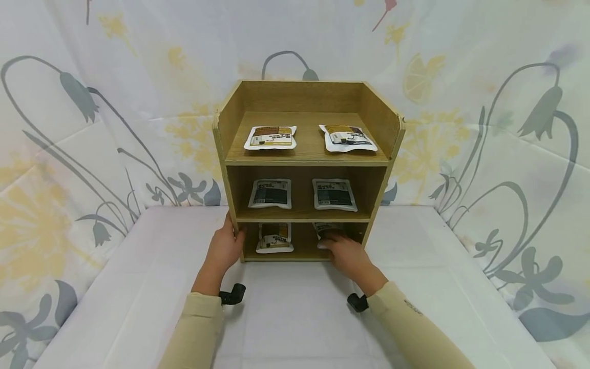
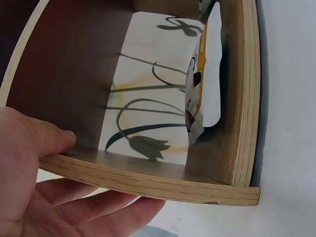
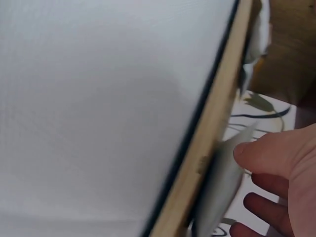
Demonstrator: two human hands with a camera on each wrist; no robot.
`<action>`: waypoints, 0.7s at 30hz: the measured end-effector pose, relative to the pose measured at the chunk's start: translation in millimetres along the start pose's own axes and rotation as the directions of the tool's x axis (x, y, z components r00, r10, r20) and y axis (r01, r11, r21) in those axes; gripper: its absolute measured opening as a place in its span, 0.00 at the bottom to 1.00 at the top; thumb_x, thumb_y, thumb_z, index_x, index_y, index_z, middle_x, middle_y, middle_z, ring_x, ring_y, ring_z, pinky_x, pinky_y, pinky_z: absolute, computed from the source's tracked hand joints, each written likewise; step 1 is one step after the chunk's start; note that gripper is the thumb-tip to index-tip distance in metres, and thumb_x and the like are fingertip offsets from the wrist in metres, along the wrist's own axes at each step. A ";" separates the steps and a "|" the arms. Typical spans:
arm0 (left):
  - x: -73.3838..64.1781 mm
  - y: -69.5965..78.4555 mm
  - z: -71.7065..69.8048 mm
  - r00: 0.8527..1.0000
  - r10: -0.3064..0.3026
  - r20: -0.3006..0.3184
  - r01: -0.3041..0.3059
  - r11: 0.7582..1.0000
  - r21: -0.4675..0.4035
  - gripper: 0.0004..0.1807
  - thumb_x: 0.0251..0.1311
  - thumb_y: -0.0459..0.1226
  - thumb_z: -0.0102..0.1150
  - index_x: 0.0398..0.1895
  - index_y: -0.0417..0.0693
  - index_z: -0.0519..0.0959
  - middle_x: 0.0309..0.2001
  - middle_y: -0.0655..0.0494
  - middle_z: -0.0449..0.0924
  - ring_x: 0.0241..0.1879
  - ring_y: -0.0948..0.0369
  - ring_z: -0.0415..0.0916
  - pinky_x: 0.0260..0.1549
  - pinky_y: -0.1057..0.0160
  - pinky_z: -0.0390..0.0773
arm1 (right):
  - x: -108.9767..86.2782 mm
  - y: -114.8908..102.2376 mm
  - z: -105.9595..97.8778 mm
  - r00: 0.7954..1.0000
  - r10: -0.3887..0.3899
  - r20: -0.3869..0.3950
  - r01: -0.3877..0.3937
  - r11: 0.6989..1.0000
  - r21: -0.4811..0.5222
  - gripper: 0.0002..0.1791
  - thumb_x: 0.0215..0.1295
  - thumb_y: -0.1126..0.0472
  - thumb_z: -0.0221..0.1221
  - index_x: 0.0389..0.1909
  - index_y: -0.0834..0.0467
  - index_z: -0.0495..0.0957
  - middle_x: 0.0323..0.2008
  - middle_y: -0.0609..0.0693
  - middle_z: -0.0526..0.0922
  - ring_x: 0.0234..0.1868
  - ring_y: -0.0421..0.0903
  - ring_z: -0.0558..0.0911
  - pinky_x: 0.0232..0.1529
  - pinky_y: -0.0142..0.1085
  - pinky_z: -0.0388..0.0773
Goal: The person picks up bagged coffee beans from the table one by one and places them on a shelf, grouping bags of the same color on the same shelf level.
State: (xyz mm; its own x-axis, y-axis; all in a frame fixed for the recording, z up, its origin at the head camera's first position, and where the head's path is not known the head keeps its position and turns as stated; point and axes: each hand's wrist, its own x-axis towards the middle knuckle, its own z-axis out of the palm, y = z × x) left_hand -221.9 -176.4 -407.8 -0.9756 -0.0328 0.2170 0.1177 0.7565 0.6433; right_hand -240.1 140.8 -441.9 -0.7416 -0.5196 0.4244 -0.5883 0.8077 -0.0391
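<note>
A small wooden shelf unit [image 1: 306,163] with three tiers stands in front of me. My left hand [image 1: 224,247] grips its left side panel [image 2: 148,180] low down, thumb inside and fingers outside. My right hand [image 1: 344,253] reaches into the bottom tier on the right. There its thumb touches a white-edged packet [image 3: 219,185], which the hand partly hides in the head view. The other fingers curve loosely above that packet, spread apart. Left of it on the same tier lies another packet [image 1: 275,239], white with a brown and yellow label.
Two packets with dark labels, one left [image 1: 270,193] and one right [image 1: 334,195], lie on the middle tier. On the top tier are a left packet [image 1: 271,138] and a right packet [image 1: 348,139]. A white cloth [image 1: 295,318] covers the table; a flower-patterned curtain [image 1: 152,102] hangs behind.
</note>
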 end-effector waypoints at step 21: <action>1.4 -17.3 -31.3 0.983 0.074 0.165 -0.090 0.992 0.090 0.43 0.70 0.51 0.48 0.77 0.43 0.41 0.71 0.35 0.60 0.64 0.38 0.67 0.57 0.41 0.72 | -24.0 23.8 -78.6 0.998 0.061 0.031 -0.065 0.987 0.146 0.09 0.62 0.62 0.62 0.42 0.57 0.84 0.38 0.49 0.87 0.36 0.46 0.84 0.37 0.43 0.81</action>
State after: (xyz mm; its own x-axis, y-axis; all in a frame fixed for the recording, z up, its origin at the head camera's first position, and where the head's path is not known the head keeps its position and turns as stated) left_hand -219.5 -209.9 -395.6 -0.9814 0.1317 0.1400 0.1877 0.8122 0.5524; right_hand -211.0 194.4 -381.9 -0.7856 -0.4782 0.3927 -0.5801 0.7900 -0.1984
